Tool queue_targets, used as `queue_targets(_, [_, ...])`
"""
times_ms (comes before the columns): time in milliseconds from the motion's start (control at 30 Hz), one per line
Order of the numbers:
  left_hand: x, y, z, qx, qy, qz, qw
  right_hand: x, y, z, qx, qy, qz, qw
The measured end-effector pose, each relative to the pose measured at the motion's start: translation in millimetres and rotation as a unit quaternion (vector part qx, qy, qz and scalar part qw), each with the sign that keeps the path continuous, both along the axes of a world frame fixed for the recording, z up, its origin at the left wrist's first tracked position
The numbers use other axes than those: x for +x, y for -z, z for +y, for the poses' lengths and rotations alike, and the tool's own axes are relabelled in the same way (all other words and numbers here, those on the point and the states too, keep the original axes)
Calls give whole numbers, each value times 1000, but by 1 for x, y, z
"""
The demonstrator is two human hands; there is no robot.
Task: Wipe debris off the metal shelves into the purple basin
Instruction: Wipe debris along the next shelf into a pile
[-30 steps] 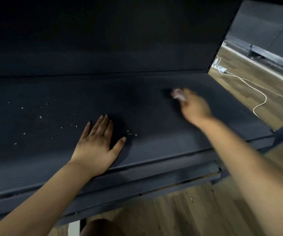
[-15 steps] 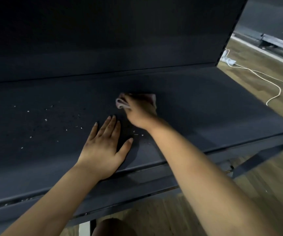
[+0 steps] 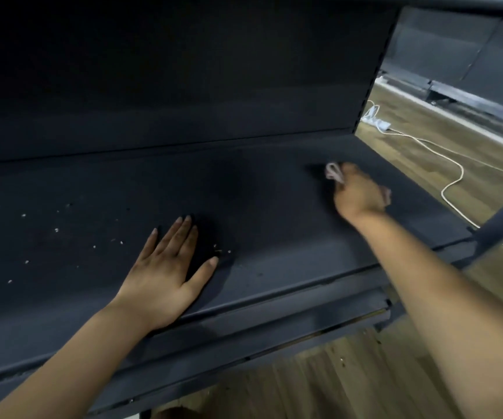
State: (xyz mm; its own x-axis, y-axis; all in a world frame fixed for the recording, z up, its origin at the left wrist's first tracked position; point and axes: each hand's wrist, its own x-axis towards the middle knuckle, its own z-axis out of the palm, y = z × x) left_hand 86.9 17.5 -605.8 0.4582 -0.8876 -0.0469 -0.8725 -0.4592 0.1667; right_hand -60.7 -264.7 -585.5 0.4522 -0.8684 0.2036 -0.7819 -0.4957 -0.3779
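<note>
Right, I'm looking down onto a dark metal shelf (image 3: 274,213) that runs across the whole view. The left hand (image 3: 165,267) lies flat on it near the front edge, around seven o'clock from the middle, palm down, fingers straight and together, thumb spread out toward three o'clock, holding nothing. Over at about two o'clock the right hand (image 3: 357,192) is far out toward the shelf's right end, fingers curled round a small pale cloth (image 3: 333,172), pressing it to the surface; only a bunched bit pokes out at the fingertips, and the hand is somewhat blurred. I can see pale crumbs of debris (image 3: 56,229) scattered across the left part of the shelf, at nine o'clock from the left hand, and a few more specks just beside its thumb tip. The stretch of shelf between the two hands looks bare and dark. Past the right end, at three o'clock, there's wooden floor (image 3: 425,164) with a white cable (image 3: 453,182) snaking over it from a white power strip (image 3: 375,120). The purple basin I cannot find anywhere in this view.
</note>
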Motion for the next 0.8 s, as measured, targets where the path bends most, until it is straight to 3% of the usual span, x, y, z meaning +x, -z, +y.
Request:
queue_targets(133, [2, 2, -3, 0, 0, -3, 1000, -3, 20, -20, 26, 43, 13, 999])
queue_targets(333, [4, 6, -3, -13, 7, -7, 1000, 44, 11, -37, 75, 31, 21, 996])
queue_targets(467, [4, 8, -3, -12, 3, -10, 1000, 106, 10, 10, 34, -110, 41, 992])
queue_targets(633, [4, 8, -4, -14, 1, -18, 1000, 170, 16, 97, 18, -299, 31, 954])
queue_targets(700, [4, 7, -4, -22, -2, -9, 1000, 177, 17, 108, 43, -329, 18, 943])
queue_targets(800, [3, 5, -3, -25, -10, -9, 1000, 170, 12, 95, 49, -296, 10, 954])
